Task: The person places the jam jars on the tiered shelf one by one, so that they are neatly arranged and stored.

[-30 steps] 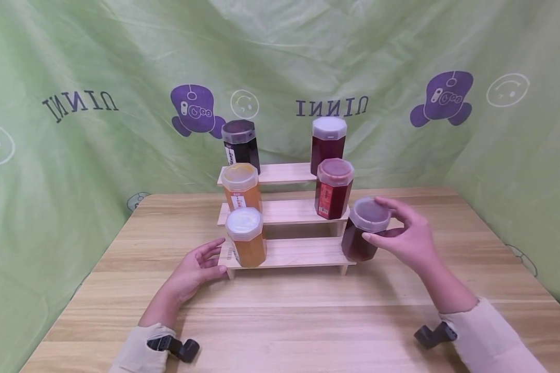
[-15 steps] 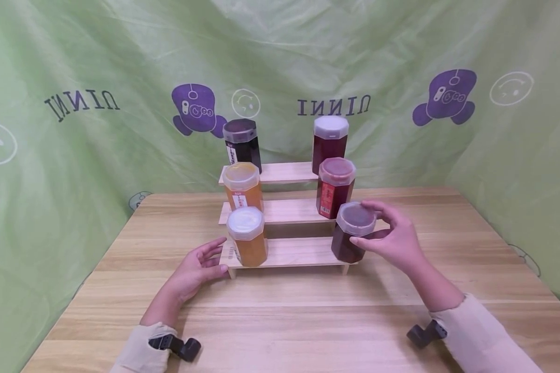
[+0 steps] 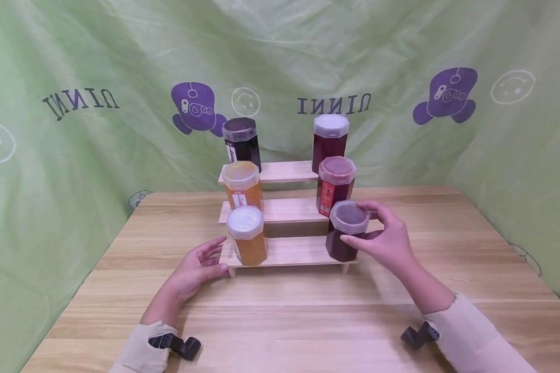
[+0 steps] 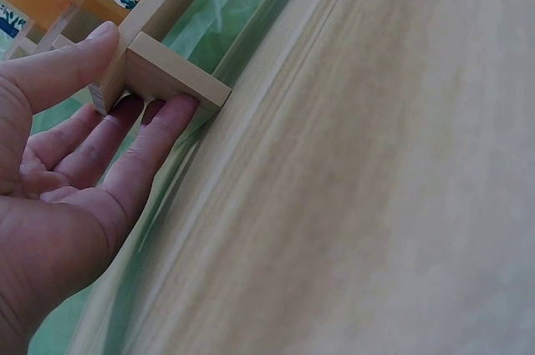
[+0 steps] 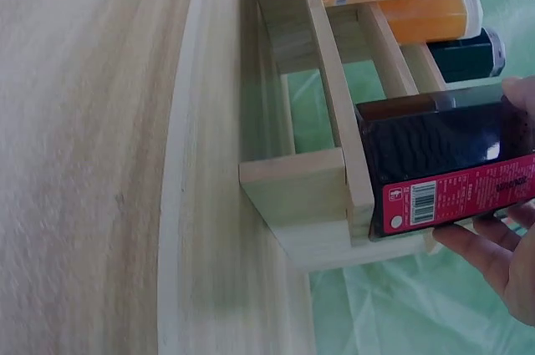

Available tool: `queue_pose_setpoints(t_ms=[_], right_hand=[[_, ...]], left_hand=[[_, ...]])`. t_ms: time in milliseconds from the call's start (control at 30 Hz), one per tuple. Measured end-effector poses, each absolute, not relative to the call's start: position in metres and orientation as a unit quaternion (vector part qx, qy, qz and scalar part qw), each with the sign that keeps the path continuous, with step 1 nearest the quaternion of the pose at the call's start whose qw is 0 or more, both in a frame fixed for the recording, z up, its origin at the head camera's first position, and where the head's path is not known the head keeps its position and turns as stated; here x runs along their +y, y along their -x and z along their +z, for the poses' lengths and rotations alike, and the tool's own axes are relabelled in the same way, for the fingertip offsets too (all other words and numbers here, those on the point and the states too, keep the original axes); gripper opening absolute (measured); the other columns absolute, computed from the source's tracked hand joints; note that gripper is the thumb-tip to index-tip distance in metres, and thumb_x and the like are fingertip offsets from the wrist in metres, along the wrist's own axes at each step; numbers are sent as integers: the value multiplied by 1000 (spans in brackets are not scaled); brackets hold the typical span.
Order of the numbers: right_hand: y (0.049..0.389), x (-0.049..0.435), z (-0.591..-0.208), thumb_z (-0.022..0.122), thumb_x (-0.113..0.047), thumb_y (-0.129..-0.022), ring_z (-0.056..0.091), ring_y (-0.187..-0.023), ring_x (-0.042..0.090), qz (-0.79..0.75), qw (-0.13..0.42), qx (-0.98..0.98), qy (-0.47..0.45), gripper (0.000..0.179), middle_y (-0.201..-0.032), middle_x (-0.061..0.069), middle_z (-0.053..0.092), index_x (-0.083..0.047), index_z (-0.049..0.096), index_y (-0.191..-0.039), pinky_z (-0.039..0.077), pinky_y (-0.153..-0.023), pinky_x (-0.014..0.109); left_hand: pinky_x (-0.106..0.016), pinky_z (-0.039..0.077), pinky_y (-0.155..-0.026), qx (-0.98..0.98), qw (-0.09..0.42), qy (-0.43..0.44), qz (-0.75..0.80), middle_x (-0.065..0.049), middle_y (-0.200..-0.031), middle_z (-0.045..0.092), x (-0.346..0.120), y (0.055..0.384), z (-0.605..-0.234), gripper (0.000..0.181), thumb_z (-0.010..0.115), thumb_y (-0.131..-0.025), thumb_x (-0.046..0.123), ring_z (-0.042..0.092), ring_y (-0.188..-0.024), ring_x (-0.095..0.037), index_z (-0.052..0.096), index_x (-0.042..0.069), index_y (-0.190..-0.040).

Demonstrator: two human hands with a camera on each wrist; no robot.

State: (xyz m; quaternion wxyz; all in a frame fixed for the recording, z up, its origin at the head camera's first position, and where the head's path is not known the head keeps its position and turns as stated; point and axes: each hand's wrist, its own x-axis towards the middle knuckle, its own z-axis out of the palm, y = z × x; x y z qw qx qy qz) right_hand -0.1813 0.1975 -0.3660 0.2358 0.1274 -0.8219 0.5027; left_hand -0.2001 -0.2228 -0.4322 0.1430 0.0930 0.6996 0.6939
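A three-step wooden display stand (image 3: pixel 296 250) bears octagonal lidded jars. My right hand (image 3: pixel 383 235) grips a dark jar (image 3: pixel 343 246) by its upper part, thumb at the front and fingers behind. In the right wrist view the base of this jar (image 5: pixel 443 150), with a red label, sits at the right end of the lowest step. My left hand (image 3: pixel 198 269) holds the stand's lower left corner. In the left wrist view the thumb lies on the end of the step and the fingers reach below, against the leg (image 4: pixel 175 71). Beside it stands an amber jar (image 3: pixel 248 243) with a whitish lid.
Another amber jar (image 3: pixel 242 186) and a red jar (image 3: pixel 336 186) stand on the middle step. The top step holds a black jar (image 3: pixel 241 145) at left and a deep red jar (image 3: pixel 330 142) at right. A green printed cloth (image 3: pixel 280 62) hangs behind the wooden table (image 3: pixel 280 321).
My right hand has carried the dark jar leftward, from the stand's right edge onto the right end of the lowest step. The left hand stays at the stand's corner.
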Motion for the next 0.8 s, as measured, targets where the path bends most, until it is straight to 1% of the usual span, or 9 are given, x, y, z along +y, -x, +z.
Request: queue_pose_setpoints(t_ms=[133,233,433,533,667,800], right_hand=[[182,192,-366,93,-10,-62,53,-96,18,496,248,-823,-127,72,-117,10,62,-4,59,-125,61,-62,31],[182,189,-366,93,-12,-62,52,-97,16,488,256,-825,-124,73,-117,9,62,-4,59,-125,61,-62,32],[181,187,-367,94,-14,-61,54,-96,13,479,260,-831,-115,75,-116,7,62,-6,58,-127,60,-62,29],[179,189,-368,93,-13,-62,55,-98,14,487,246,-830,-119,79,-118,8,61,-8,56,-130,60,-65,30],[177,196,-372,91,-10,-65,56,-100,14,512,217,-821,-126,80,-120,9,59,-8,52,-135,60,-71,29],[174,207,-380,88,-8,-69,58,-101,18,526,205,-816,-121,76,-118,10,59,-5,50,-135,59,-77,29]], left_hand=[[-33,54,-92,697,142,-94,696,-29,-144,36,-223,200,-431,81,70,-82,-7,58,-112,-23,28,-2,-151],[-34,54,-92,697,142,-93,697,-29,-144,36,-224,199,-431,80,69,-82,-7,58,-112,-23,27,-2,-151],[-32,54,-92,701,141,-93,693,-29,-144,37,-224,198,-431,80,71,-83,-5,58,-113,-24,28,-2,-150],[-33,55,-90,700,139,-93,695,-29,-142,38,-223,199,-432,80,71,-82,-6,59,-111,-23,29,-2,-150],[-34,56,-90,697,140,-90,698,-29,-141,38,-223,198,-431,81,70,-82,-8,59,-109,-22,27,-2,-151],[-36,55,-90,694,140,-89,701,-30,-141,39,-223,197,-431,83,71,-82,-7,59,-111,-23,25,-1,-151]])
